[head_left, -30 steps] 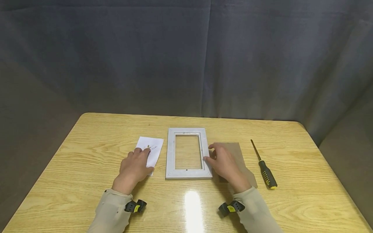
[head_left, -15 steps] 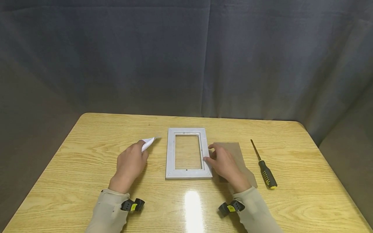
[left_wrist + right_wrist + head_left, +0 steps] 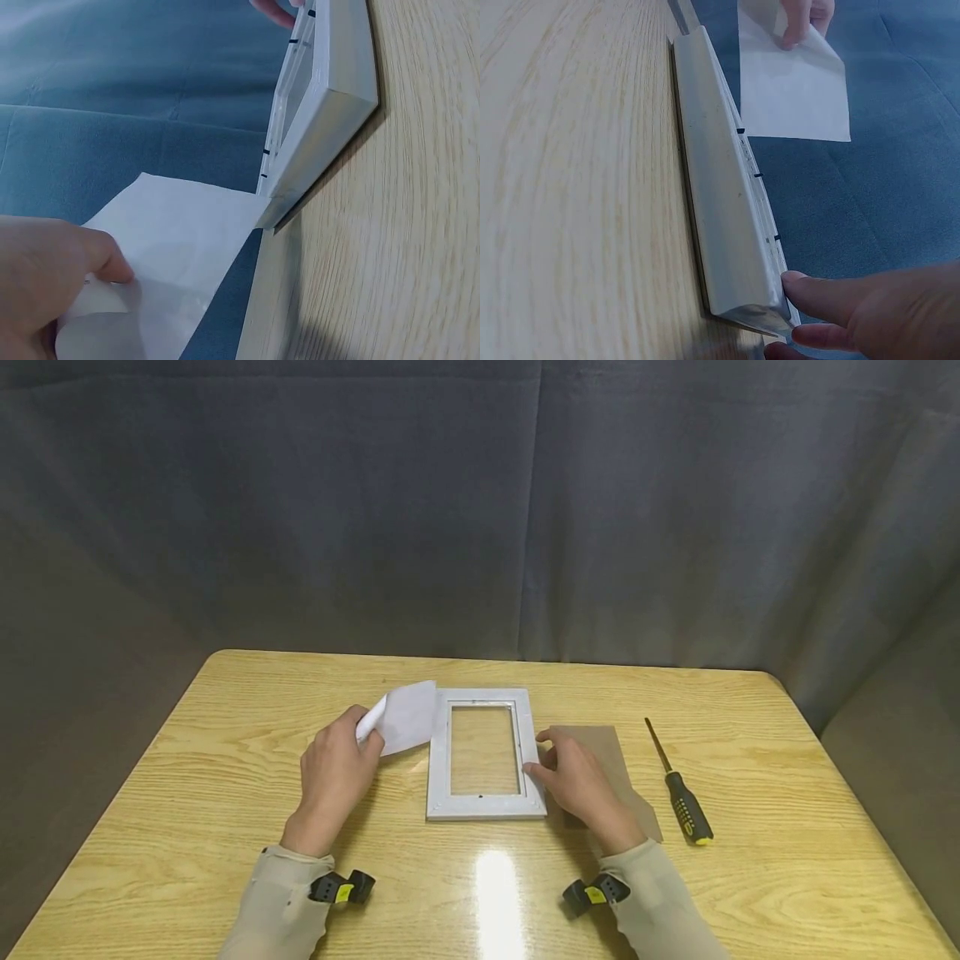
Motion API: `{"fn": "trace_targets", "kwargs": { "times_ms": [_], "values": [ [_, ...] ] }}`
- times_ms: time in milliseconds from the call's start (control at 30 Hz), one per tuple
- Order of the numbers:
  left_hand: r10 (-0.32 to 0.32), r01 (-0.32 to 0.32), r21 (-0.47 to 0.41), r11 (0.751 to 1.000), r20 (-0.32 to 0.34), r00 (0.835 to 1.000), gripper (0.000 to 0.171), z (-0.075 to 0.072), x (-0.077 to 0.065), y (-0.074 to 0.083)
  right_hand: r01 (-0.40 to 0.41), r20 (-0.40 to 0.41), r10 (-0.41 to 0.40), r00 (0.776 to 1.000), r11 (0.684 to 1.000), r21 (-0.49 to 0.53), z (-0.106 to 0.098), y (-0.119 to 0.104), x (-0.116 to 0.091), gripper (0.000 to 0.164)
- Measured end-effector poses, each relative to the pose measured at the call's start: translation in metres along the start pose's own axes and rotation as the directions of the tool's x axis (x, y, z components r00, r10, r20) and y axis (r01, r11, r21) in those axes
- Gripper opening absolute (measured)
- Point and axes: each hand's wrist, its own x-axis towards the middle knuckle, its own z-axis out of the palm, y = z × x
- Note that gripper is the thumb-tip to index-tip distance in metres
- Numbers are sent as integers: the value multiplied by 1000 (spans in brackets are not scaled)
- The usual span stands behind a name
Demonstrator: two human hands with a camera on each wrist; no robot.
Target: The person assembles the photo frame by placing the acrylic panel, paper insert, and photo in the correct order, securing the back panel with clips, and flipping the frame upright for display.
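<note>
A white sheet of paper (image 3: pixel 408 717) is pinched by my left hand (image 3: pixel 337 772), with the near end curled over at the thumb. Its far corner reaches the left edge of the white picture frame (image 3: pixel 438 760). This frame lies flat, with an open middle through which the tabletop shows. At its right side my right hand (image 3: pixel 581 777) holds the edge, thumb on the top face and fingers bent along the outer side. In the left wrist view the paper (image 3: pixel 180 240) hangs above the table beside the frame (image 3: pixel 330 127). Small dark tabs (image 3: pixel 758 175) line the frame's back.
Partly under my right hand and forearm lies a brown backing board (image 3: pixel 600 747). Further right is a screwdriver (image 3: pixel 686 810) with a black and yellow handle. The wooden table (image 3: pixel 225 760) ends at a dark grey curtain (image 3: pixel 375 527).
My left hand has picked the paper up off the table, turned its blank side into view and brought it right, to the frame. The right hand and the frame have stayed put.
</note>
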Motion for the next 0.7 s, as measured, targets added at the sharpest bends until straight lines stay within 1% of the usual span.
{"fn": "trace_targets", "kwargs": {
  "times_ms": [200,333,433,567,700],
  "values": [
    [-7,7,-24,1000,-23,1000,20,1,0,2,8,1,-8,1000,1000,7,0,0,0,48],
    [-11,10,-32,999,-51,999,22,-1,1,3,13,0,-13,1000,1000,6,0,0,1,48],
    [-9,5,-55,998,-73,997,24,-2,1,3,19,-3,-19,1000,1000,5,0,0,1,48],
    [-2,-6,-84,996,-86,996,24,-2,0,5,21,-6,-21,1000,1000,0,0,1,1,48],
    [12,-21,-87,996,-102,995,24,-3,0,6,20,-9,-20,1000,1000,-4,0,0,0,48]
  ]
}}
